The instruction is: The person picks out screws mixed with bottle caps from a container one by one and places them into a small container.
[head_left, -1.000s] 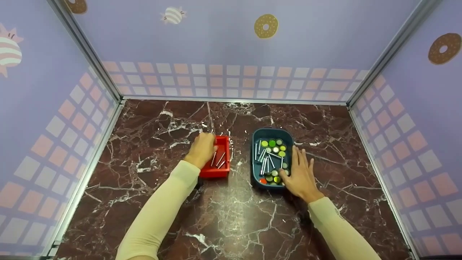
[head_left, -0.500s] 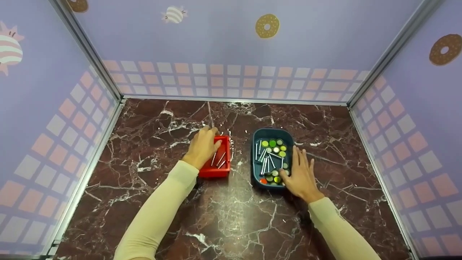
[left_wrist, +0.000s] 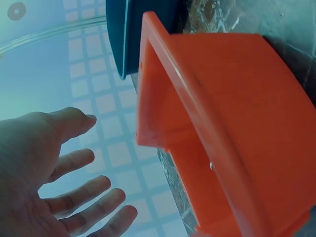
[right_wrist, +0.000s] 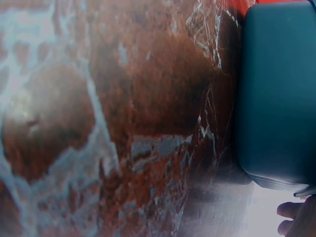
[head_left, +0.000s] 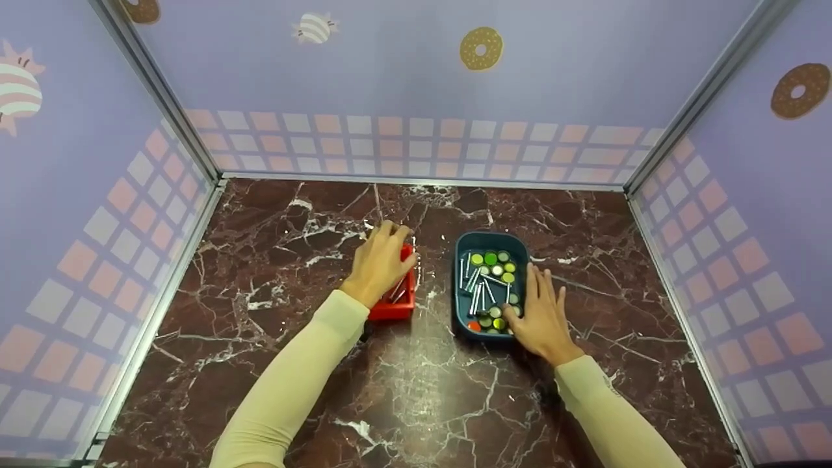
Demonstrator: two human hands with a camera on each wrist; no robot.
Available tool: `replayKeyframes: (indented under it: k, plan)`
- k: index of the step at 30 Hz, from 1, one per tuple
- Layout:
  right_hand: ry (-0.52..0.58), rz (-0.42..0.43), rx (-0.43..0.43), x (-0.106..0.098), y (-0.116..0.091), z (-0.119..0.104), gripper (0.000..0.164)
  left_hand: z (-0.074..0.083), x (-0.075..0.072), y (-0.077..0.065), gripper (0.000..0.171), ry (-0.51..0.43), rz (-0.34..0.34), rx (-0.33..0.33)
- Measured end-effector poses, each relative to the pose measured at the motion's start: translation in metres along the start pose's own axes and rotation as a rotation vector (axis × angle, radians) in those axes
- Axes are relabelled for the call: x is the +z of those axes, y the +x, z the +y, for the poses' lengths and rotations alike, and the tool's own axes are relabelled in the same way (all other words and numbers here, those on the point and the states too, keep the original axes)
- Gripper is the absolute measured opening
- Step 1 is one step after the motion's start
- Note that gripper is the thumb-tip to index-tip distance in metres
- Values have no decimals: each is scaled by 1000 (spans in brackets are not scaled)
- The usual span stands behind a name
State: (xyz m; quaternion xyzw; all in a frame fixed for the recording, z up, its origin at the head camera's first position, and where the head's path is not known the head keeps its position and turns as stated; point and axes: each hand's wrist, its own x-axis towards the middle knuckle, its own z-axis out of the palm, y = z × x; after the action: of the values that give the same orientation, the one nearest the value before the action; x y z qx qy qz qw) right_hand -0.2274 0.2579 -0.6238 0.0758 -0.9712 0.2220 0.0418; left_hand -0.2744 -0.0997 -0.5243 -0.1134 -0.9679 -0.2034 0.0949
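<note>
My left hand (head_left: 382, 260) hovers over the red bin (head_left: 390, 312) with loose, spread fingers. In the left wrist view this hand (left_wrist: 22, 158) holds nothing and is apart from the bin (left_wrist: 256, 103). Thin silver rods (head_left: 398, 292), like nails or bolts, lie in the bin, partly hidden by the hand. My right hand (head_left: 545, 322) rests at the right side of the dark teal box (head_left: 459, 305), thumb over the rim, fingers straight along the outside. Inside the box lie several silver rods (head_left: 478, 296) and round green, yellow and pale discs (head_left: 491, 259).
A brown marbled tabletop (head_left: 416, 390) carries both containers, with a narrow gap between them. Purple printed panels (head_left: 390, 78) in metal frames close off the back and sides. An orange-red disc (head_left: 474, 326) lies in the teal box's near left corner.
My left hand has opened from a closed pose at the bin's left side and moved right over it. The right hand and the teal box have stayed still.
</note>
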Motion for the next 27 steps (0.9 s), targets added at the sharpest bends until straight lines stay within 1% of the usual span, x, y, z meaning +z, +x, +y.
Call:
replayKeyframes:
  k: [5,10,16,23,27]
  plan:
    - [3,-1,3,0,0,0,107,9,3,2,48,11,20,53]
    - [6,2,1,0,1,0,107,20,6,5,53,31,16,72]
    - [6,-1,-1,1,-1,0,107,35,10,9,62,37,-40,96]
    - [5,4,-6,1,-1,0,107,50,18,11,72,55,-76,145]
    - [5,4,-2,1,-1,0,107,60,22,15,74,65,-101,172]
